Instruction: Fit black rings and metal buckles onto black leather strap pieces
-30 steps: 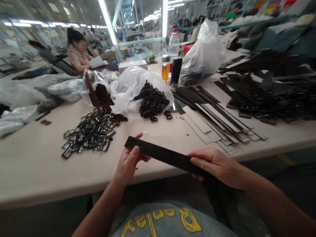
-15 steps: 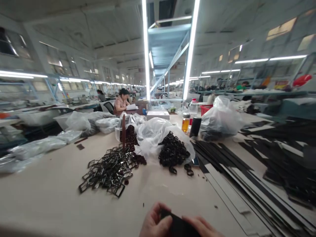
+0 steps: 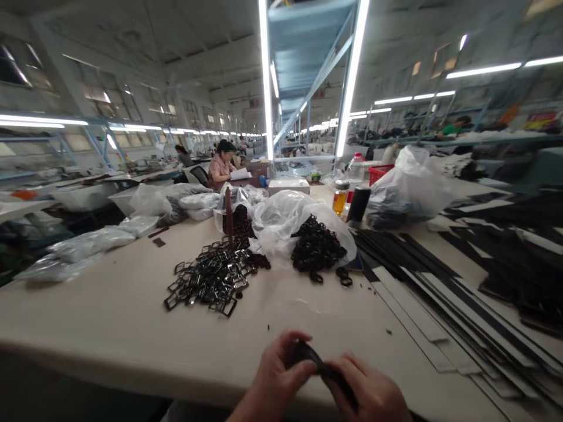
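Black strap point(image 3: 314, 358) pinched between both my hands at the table's near edge | left hand point(image 3: 275, 381) curled round its folded end, thumb on top | right hand point(image 3: 372, 394) closed over the rest | buckle pile point(image 3: 211, 280) and black rings point(image 3: 316, 249) further out on the table point(image 3: 109, 316)

Matt black strap point(image 3: 323, 370), leather-like, pinched between left hand point(image 3: 275, 381) and right hand point(image 3: 369, 395). Ahead of the left hand: glossy dark metal buckles point(image 3: 211, 281). Beyond them: thin, crinkled translucent plastic bag point(image 3: 285, 220) around matt black rings point(image 3: 316, 249). Beyond the right hand: smooth, flat black-and-grey strips point(image 3: 422, 293). Table point(image 3: 109, 316): smooth, matt beige.
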